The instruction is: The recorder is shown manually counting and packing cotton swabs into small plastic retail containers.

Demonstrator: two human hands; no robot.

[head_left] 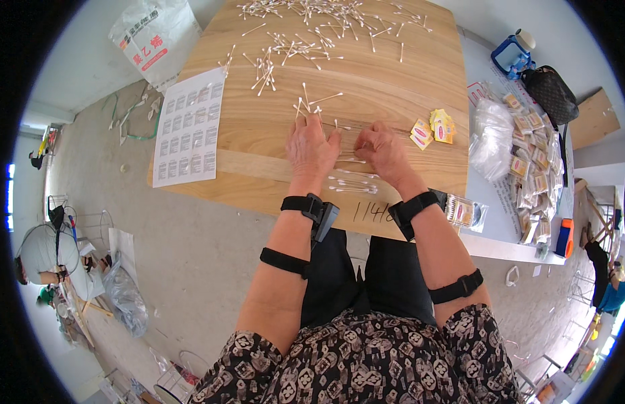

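Note:
Loose white cotton swabs (292,47) lie scattered over the far half of the wooden table. My left hand (311,149) is on the table with its fingers drawn together, and a few swabs (305,106) stick out at its fingertips. To its right, my right hand (383,151) has its fingers curled into a pinch; what lies between them is hidden. One swab (342,126) lies in the gap between my hands. Nearer to me, several swabs (353,183) lie side by side in a rough row. Black straps circle both wrists and forearms.
A printed label sheet (189,128) lies at the table's left edge. Small yellow cards (442,126) are stacked on the right, with a clear pack of swabs (460,211) at the near right corner. A side table holds many filled packets (538,161) and clear bags (491,138).

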